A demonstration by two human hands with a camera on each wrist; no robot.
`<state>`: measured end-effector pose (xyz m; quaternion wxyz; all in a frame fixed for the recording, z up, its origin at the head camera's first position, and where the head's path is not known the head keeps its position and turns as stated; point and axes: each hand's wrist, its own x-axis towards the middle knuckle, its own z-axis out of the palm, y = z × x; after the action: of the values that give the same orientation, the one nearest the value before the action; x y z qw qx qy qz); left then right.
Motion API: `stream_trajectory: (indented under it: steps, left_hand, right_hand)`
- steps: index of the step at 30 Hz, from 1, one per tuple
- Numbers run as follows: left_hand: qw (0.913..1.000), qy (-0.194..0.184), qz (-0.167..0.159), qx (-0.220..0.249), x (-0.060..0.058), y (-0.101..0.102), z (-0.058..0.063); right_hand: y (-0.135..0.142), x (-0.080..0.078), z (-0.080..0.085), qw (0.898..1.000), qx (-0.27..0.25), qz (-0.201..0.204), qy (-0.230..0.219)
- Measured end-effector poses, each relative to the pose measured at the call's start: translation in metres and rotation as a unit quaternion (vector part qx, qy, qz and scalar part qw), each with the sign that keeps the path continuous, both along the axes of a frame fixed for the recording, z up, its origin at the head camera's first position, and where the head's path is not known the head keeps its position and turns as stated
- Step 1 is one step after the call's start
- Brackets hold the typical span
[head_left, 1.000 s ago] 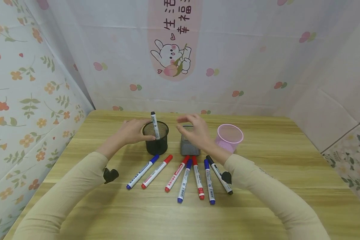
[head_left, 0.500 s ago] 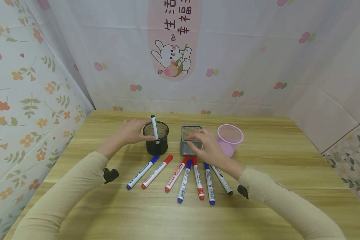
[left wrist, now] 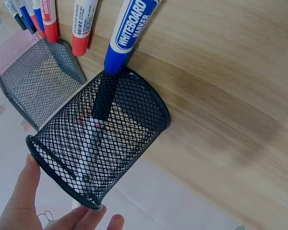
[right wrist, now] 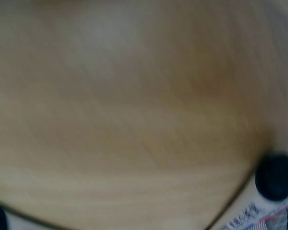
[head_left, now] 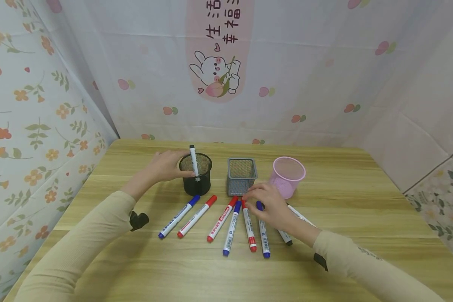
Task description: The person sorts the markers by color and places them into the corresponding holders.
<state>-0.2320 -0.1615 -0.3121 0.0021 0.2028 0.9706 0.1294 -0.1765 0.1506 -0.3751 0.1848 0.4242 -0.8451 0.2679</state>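
Observation:
My left hand (head_left: 165, 166) holds the black round mesh pen holder (head_left: 197, 184) by its rim, thumb in front and fingers at the far side. In the left wrist view, fingertips touch the rim of this pen holder (left wrist: 101, 134). A whiteboard marker (head_left: 194, 161) with a dark upper end leans inside it. My right hand (head_left: 274, 206) hovers over the right-hand markers, fingers loosely bent, with nothing visible in it. Its fingertips are near the cap of a red marker (head_left: 249, 226); contact cannot be told. A blue marker (head_left: 263, 230) lies partly under the hand.
A grey square mesh holder (head_left: 241, 178) and a pink round one (head_left: 288, 178) stand in the row. More markers lie fanned out in front, including a blue one (head_left: 179, 217) and a red one (head_left: 197, 216). A black-ended marker (right wrist: 276, 176) shows in the blurred right wrist view.
My right hand has moved from above the grey holder down and right to the markers. The marker in the black holder has dropped lower. My left hand has stayed at the rim.

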Motion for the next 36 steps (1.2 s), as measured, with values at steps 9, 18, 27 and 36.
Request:
stream_trajectory:
  steps: [9, 18, 27, 36]
  left_hand:
    - [1.0000, -0.004, 0.001, -0.001, 0.000, 0.000, 0.000]
    - [1.0000, -0.001, -0.001, 0.001, -0.001, -0.002, -0.002]
    - [1.0000, -0.001, -0.002, 0.001, -0.001, -0.002, -0.002]
    - [1.0000, 0.001, -0.004, 0.001, -0.001, -0.001, -0.002]
  right_hand:
    - [0.015, 0.017, -0.011, 0.993, 0.099, 0.047, 0.049]
    - [0.033, 0.032, -0.010, 0.966, 0.183, 0.104, 0.149]
    - [0.044, 0.038, -0.017, 0.934, 0.212, 0.150, 0.247]
    - [0.052, 0.039, -0.024, 0.927, 0.249, 0.154, 0.236]
